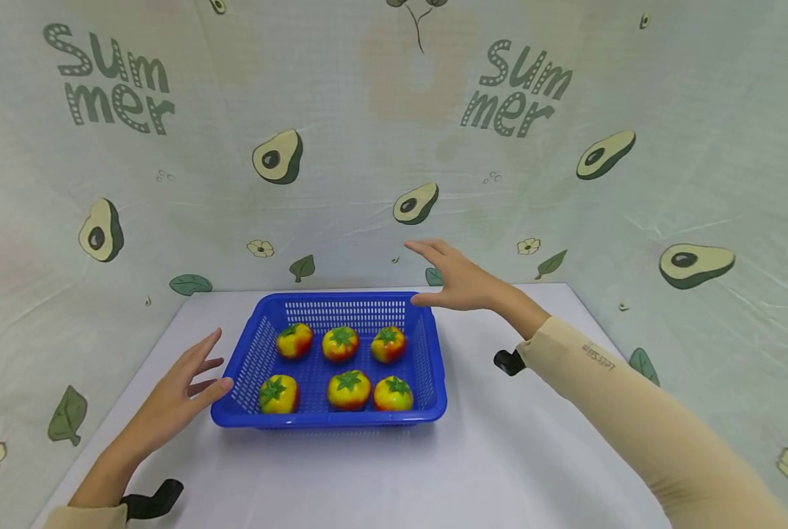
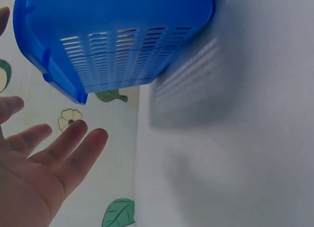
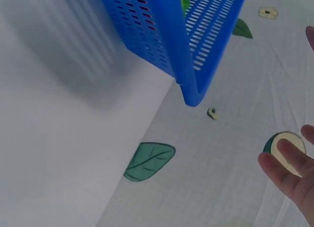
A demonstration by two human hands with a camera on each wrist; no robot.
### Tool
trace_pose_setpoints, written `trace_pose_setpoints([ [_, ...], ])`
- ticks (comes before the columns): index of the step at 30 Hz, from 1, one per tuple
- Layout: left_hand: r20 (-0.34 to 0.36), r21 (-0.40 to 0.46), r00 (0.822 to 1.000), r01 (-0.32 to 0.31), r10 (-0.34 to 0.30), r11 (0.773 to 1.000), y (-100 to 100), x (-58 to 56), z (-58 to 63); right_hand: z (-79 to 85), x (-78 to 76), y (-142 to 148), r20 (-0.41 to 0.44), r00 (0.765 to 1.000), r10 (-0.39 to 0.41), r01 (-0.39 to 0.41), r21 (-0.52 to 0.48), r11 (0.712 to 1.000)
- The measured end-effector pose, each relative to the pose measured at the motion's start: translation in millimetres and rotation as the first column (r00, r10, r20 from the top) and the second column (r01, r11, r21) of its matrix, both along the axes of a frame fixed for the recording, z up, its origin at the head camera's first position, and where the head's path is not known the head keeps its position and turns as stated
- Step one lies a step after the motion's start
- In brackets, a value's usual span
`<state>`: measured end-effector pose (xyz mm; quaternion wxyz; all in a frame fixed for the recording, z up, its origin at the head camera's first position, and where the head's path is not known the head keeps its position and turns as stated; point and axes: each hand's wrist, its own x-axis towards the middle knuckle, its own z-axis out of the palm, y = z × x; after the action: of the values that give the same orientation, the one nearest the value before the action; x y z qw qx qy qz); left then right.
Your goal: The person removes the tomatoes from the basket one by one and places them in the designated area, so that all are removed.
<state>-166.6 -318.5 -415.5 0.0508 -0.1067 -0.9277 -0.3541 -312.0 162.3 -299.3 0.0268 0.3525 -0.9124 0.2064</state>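
Observation:
A blue plastic basket point(image 1: 330, 419) with slotted walls stands on the table. Inside lie several glossy yellow-and-red tomato-like fruits point(image 1: 349, 390) with green leafy tops, in two rows. My left hand point(image 1: 178, 393) is beside the basket's left wall, fingers spread and thumb near the rim; in the left wrist view its palm point(image 2: 29, 183) faces the basket with nothing in it. Over the far right corner, my right hand point(image 1: 456, 278) hovers with fingers extended and thumb apart, holding nothing. Only some fingers point(image 3: 287, 168) of it show in the right wrist view.
The white table point(image 1: 499, 455) ends at a cloth backdrop point(image 1: 341, 242) printed with avocados, leaves and lettering, which also hangs at both sides. A black strap piece point(image 1: 509, 362) sticks out at the right wrist, another black piece point(image 1: 154, 500) at the left.

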Motion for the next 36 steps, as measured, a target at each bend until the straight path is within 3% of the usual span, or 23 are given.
trace_pose_setpoints([
  [12,0.116,0.086,0.993,-0.004,-0.006,0.996,0.6,8.8,-10.3,-9.2,-11.2,-27.9,0.092,0.994,0.056,-0.057,0.014,0.998],
  [24,0.207,0.172,0.978,-0.008,-0.028,0.985,5.1,10.3,-20.2,-18.8,-17.6,-42.2,0.221,0.971,0.088,-0.103,0.056,0.993],
  [36,0.224,0.220,0.971,0.030,-0.080,0.975,5.0,7.4,-19.8,-36.9,-30.0,-41.6,0.329,0.934,0.139,-0.155,0.022,0.988],
])
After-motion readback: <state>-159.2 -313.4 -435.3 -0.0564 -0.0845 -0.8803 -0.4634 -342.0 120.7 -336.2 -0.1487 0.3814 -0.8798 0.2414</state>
